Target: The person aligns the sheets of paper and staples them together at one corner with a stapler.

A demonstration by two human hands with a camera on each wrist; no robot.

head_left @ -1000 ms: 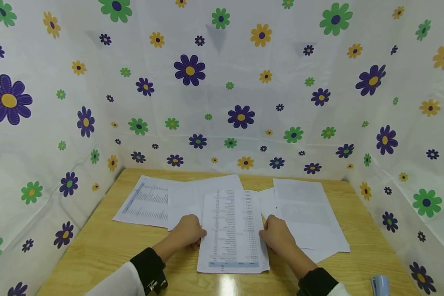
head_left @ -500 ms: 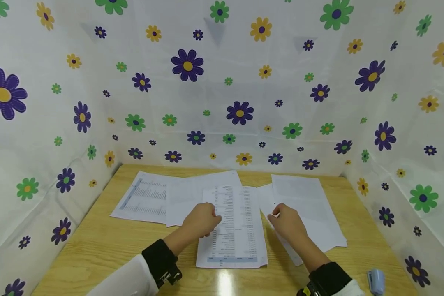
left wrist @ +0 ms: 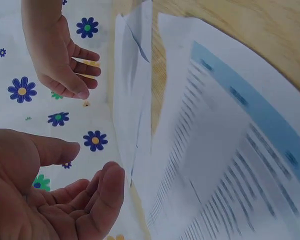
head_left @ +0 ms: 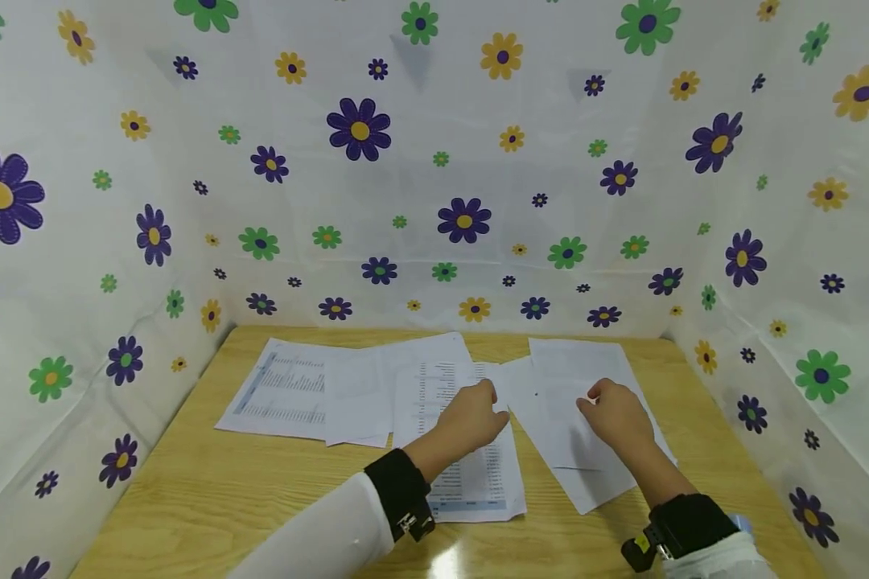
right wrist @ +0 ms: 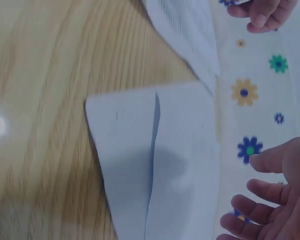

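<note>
My left hand (head_left: 471, 418) hovers over the printed sheet (head_left: 478, 490) in the middle of the table, its fingers loosely bent with nothing between them. That sheet carries columns of small print and a blue band along its near edge; the hand hides part of it. Above the white sheets (head_left: 558, 426) on the right is my right hand (head_left: 619, 414), fingers relaxed and holding nothing. Seen from the right wrist, these overlapping sheets (right wrist: 125, 150) look blank on top, with the right hand's shadow across them. Both hands (left wrist: 75, 195) appear apart from the paper in the left wrist view.
Farther left lies a printed sheet (head_left: 282, 394) with a blue stripe, partly covered by blank-looking sheets (head_left: 358, 394). A light blue stapler (head_left: 741, 523) shows just behind the right wrist. Flower-patterned white cloth (head_left: 434, 185) walls the wooden table (head_left: 210, 498) at the back and sides.
Both hands have let go of the middle printed sheet's side edges. The left has moved right across it, and the right has moved right over the white sheets.
</note>
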